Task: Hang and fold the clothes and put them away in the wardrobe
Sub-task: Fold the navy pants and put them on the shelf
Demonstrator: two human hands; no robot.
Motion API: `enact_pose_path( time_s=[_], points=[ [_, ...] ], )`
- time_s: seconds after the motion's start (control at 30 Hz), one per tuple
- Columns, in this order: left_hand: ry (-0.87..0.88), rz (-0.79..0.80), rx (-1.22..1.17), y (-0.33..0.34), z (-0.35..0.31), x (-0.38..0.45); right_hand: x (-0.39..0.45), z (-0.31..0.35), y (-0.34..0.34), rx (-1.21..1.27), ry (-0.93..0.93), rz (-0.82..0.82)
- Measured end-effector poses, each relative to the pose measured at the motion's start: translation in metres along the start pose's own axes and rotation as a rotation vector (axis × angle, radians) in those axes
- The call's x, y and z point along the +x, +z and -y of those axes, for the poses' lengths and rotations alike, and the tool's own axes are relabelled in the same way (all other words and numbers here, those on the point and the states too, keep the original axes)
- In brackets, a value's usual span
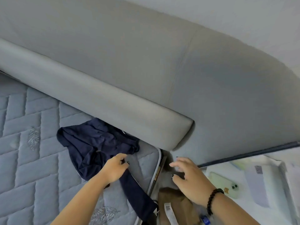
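1. Nearest the camera, at about 6 o'clock, a brown garment (pixel 177 207) with a white care label lies low in the gap beside the bed, just under the right forearm with its dark bead bracelet (pixel 213 199).
2. Left hand (pixel 116 168): the grip is clenched on the navy garment (pixel 95 148), fingers curled round a bunched fold where its long trailing part meets the crumpled main mass.
3. Right hand (pixel 186 177): the grip is released, fingers spread and slightly bent, hovering at 5 o'clock above the gap; it holds nothing.
4. Most of the navy garment lies crumpled on the quilted mattress (pixel 32 159) at roughly 7 o'clock, against the foot of the grey padded headboard (pixel 113 98). One strip runs from the left hand toward 6 o'clock along the mattress edge.
5. Handling, as a judgement: the cloth looks thin, soft and light, so it should lift with little effort but will droop and twist from a single pinch. Taking it with both hands at a hem, waistband or shoulder seam would let it hang flat for folding.
6. At 4 o'clock, on a white bedside surface (pixel 267 168), a pale green phone (pixel 224 184) lies face down.
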State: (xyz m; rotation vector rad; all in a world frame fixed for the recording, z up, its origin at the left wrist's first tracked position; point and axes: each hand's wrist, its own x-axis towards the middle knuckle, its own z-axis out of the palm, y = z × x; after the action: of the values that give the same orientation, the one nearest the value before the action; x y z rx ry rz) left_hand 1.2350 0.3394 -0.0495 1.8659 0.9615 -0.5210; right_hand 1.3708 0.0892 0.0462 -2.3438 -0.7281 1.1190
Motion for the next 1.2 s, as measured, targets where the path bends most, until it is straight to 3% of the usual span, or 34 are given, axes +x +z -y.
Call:
enact_pose_path(
  time_s=[0.17,0.3,0.47,0.67,0.83,0.97,1.2],
  points=[
    [-0.139,-0.061,-0.161,0.009,0.023,0.071,0.065,0.012,0.012,-0.015,0.026,0.027],
    [-0.098,-0.072,-0.007,0.017,0.019,0.115,0.101,0.013,0.02,-0.005,0.056,0.064],
    [0.057,0.029,0.265,0.02,0.013,0.163,0.125,0.001,0.028,-0.02,0.103,0.099],
    [0.006,0.075,0.319,0.031,0.028,0.186,0.123,-0.018,0.038,-0.069,0.127,0.152],
    [-0.049,0.028,0.59,0.028,0.027,0.186,0.113,-0.023,0.043,-0.076,0.122,0.152],
    [-0.217,-0.049,0.327,0.018,0.039,0.176,0.097,-0.021,0.046,-0.101,0.095,0.172],
    [0.06,-0.482,-0.05,0.013,0.04,0.088,0.046,-0.005,0.045,-0.162,0.088,0.242]
  ],
)
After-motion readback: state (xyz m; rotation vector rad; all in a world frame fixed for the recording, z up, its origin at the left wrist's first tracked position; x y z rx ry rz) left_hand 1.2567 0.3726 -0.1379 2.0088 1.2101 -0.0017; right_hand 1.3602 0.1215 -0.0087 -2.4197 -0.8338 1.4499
